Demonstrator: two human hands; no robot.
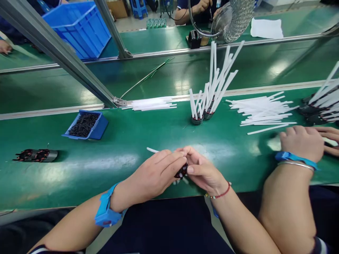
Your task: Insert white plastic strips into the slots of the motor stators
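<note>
My left hand (150, 173), with a blue strap at the wrist, is closed over a small dark round part (181, 171) with reddish bits. My right hand (202, 171), with a red beaded bracelet, pinches the same part from the other side. A white strip (153, 150) sticks out beyond my left fingers, and short pale ends show below the part. Both hands are just above the green table (106, 176). My fingers hide most of the part.
A blue bin of black pieces (84, 124) and dark round parts (35, 155) lie left. White strips (265, 109) and parts holding upright strips (197, 120) stand ahead. A co-worker's hand (302, 144) is at right. A metal post (66, 56) slants across the left.
</note>
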